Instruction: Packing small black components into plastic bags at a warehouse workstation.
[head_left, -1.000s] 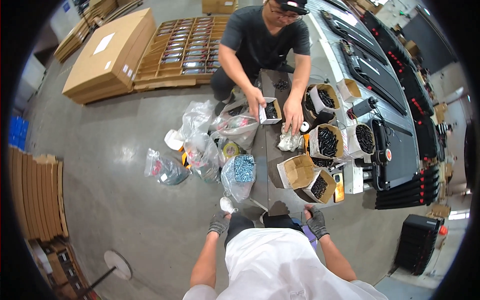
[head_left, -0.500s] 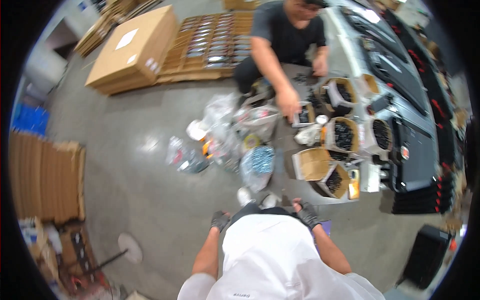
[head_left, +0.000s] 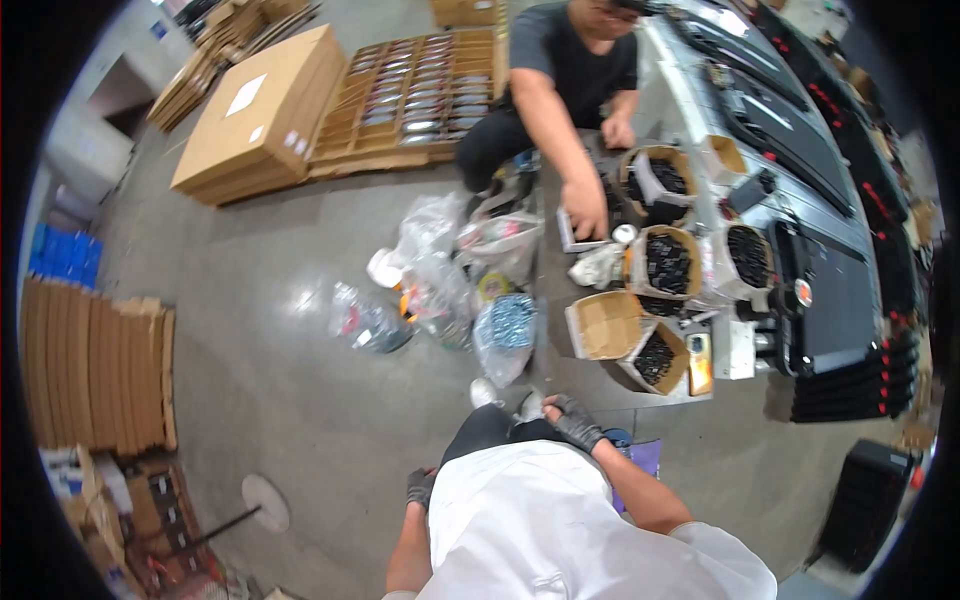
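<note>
Grey concrete floor (head_left: 260, 340), warehouse setting, you're crouched low in a white top with dark trousers. Your left hand (head_left: 421, 487), in a dark fingerless glove, sits down by your left knee, fingers curled; can't tell if it holds anything. Your right hand (head_left: 576, 421), same kind of glove, rests on your right knee, fingers loosely bent, nothing visibly in it.

Nearest thing ahead of your hands: clear plastic bag (head_left: 505, 335) full of small bluish-grey metal parts, slumped on the floor just past your white shoes (head_left: 505, 400). More clear bags (head_left: 440, 270) lie beyond it, crumpled, some with dark parts inside.

To your right, open cardboard boxes (head_left: 605, 325) on a low platform, 1 looks hollow, others packed with small black parts (head_left: 668, 262). An orange phone (head_left: 699, 362) lies just beside the nearest box.

Across from you another person in a dark shirt bends over, a hand (head_left: 583, 205) down on a small tray near the boxes.

Far left: big flat carton (head_left: 262, 110) on a wooden pallet (head_left: 420, 95) with trays, folded cardboard stack (head_left: 95, 375) at the left edge.
</note>
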